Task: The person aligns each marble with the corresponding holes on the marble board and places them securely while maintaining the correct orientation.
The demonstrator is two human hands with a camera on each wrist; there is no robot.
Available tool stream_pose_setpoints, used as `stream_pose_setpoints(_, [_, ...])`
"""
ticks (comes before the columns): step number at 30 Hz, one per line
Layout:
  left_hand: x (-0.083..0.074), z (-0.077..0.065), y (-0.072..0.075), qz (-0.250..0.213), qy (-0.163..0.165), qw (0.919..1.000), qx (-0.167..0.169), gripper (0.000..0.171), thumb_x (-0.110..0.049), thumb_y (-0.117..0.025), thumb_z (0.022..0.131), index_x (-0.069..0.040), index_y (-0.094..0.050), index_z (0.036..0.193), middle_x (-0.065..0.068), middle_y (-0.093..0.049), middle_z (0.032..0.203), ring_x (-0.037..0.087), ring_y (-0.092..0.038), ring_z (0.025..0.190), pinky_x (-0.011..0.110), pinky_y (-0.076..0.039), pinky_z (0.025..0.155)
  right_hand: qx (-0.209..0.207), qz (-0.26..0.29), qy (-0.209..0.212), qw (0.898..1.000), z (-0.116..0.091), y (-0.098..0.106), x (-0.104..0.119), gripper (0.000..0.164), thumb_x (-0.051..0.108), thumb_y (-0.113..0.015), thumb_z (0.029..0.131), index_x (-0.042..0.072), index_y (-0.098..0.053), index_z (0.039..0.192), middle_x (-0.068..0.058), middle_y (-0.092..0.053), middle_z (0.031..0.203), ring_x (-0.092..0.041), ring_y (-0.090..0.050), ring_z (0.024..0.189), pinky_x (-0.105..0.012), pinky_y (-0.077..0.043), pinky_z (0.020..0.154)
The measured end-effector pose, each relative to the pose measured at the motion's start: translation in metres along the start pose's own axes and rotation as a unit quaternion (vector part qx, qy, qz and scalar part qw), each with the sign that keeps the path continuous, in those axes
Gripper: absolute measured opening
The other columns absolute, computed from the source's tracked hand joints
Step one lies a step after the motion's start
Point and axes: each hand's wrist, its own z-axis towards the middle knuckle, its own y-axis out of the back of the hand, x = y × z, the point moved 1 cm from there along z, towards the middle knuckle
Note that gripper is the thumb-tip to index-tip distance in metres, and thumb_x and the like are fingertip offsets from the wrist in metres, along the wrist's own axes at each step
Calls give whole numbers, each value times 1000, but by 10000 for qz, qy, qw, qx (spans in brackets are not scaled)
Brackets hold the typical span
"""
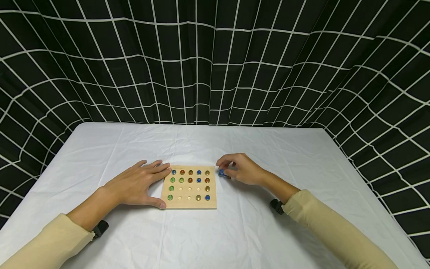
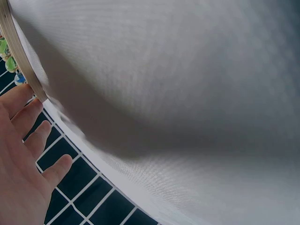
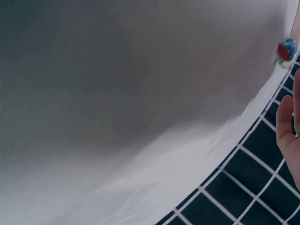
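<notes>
– Where is the wooden board (image 1: 193, 184)?
– Just below the centre of the head frame, flat on a white cloth (image 1: 208, 239); its long axis runs left to right, nearly level; its short sides face the two hands.
– And the marbles (image 1: 190, 180) on it?
– They sit in rows of five; the two upper rows are full, mixing blue, red, green and amber; in the two lower rows, pale hollows (image 1: 189, 189) show between green at the left and amber and blue towards the right.
– The left hand (image 1: 136, 183)?
– Extended and spread, unclenched; the index fingertip touches the board's upper left corner, the thumb its lower left.
– The right hand (image 1: 246, 170)?
– Bent over loose marbles (image 1: 221, 173) just beside the board's upper right corner; a blue one shows beneath the fingers; whether they pinch it, I cannot tell.
– Farther out?
– Beige sleeves (image 1: 330, 228) in both lower corners; black devices (image 1: 276, 206) under the wrists; a black curtain (image 1: 201, 45) with white grid lines across the upper half.
</notes>
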Motion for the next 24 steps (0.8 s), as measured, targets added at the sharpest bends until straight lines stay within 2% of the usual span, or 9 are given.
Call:
stream_pose_setpoints(10, [1, -1, 0, -25, 21, 10000, 1, 112, -91, -50, 70, -14, -43, 152, 4, -40, 157, 31, -36, 144, 61, -27, 113, 219, 105, 381, 9990, 8, -15, 18, 25, -5, -66, 89, 5, -70, 111, -2, -73, 100, -11, -64, 93, -40, -53, 83])
stream_pose_setpoints(16, [1, 0, 0, -43, -5, 10000, -23, 112, -90, -51, 70, -13, -44, 152, 5, -40, 156, 31, -36, 144, 62, -28, 113, 431, 152, 433, 9980, 12, -24, 29, 25, -5, -67, 89, 5, -71, 112, -1, -73, 100, -9, -64, 92, -35, -54, 81])
stream_pose_setpoints(24, [1, 0, 0, -42, -6, 10000, 1, 112, -91, -50, 71, -13, -43, 152, 5, -40, 157, 31, -35, 144, 62, -28, 113, 615, 214, 582, 9962, 15, -35, 37, 23, -1, -70, 90, 3, -70, 112, -2, -72, 100, -7, -64, 93, -35, -54, 87])
